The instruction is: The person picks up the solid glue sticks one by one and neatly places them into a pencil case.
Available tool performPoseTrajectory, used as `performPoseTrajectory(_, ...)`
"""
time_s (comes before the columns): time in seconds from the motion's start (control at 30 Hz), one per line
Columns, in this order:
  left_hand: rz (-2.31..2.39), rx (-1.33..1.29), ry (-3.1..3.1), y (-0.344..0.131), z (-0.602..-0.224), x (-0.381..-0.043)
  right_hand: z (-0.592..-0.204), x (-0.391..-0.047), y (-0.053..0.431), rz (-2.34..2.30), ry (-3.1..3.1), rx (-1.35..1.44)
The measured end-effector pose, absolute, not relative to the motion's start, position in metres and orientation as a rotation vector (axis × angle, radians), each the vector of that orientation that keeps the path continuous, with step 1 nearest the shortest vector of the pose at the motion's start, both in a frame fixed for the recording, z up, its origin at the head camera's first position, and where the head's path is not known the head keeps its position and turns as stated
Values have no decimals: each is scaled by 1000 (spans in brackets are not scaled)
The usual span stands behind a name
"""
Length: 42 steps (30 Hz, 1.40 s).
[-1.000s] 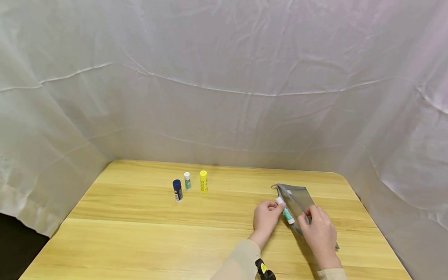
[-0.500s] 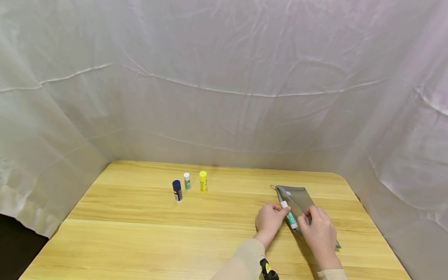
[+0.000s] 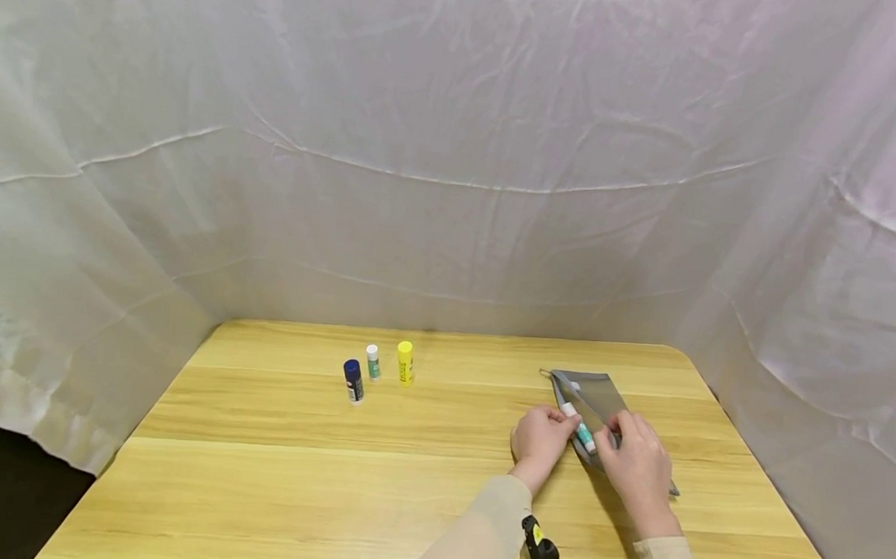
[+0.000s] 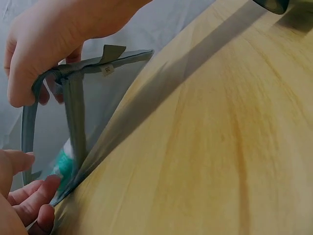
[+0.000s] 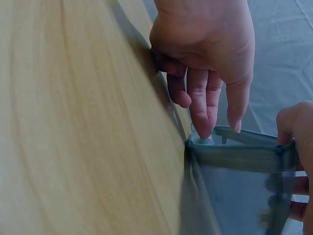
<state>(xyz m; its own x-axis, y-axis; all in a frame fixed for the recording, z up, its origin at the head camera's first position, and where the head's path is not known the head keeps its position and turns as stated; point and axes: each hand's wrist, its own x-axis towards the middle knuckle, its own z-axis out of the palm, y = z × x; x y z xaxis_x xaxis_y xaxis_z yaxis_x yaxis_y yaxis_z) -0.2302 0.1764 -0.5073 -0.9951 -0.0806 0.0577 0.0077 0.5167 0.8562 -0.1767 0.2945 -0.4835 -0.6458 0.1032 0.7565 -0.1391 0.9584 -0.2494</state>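
A grey see-through pouch (image 3: 604,395) lies at the right of the table with its mouth held apart. My right hand (image 3: 638,463) pinches the upper edge of that mouth, thumb against fingers. Just inside the opening is a glue stick (image 3: 584,436) with a white cap and teal label; in the left wrist view its teal part (image 4: 63,166) shows by the pouch's lower edge. My left hand (image 3: 542,442) reaches into the opening. Its fingertips touch the glue stick, while the thumb stands apart from them in the right wrist view (image 5: 205,54).
Three more glue sticks stand upright towards the table's back: a dark blue one (image 3: 353,382), a small white-and-green one (image 3: 373,363) and a yellow one (image 3: 405,363). Pale cloth (image 3: 450,229) hangs behind and beside the wooden table (image 3: 274,489).
My left hand has moved right and a little nearer with the glue stick, bringing it into the pouch's mouth. The thumb and fingers now stand apart. My right hand keeps its place on the pouch.
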Motion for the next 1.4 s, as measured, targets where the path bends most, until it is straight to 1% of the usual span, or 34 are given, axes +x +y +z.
performPoseTrajectory(0.73, -1632, 11, -2618, 170, -510, -229, -484, -177, 297, 355, -2220, 48)
performPoseTrajectory(1.07, -1770, -69, -2526, 161, -507, -229, -483, -176, 298, 359, -2229, 34)
performPoseTrajectory(1.4, -1789, -162, -2487, 152, -506, -231, -482, -176, 298, 363, -2229, 38)
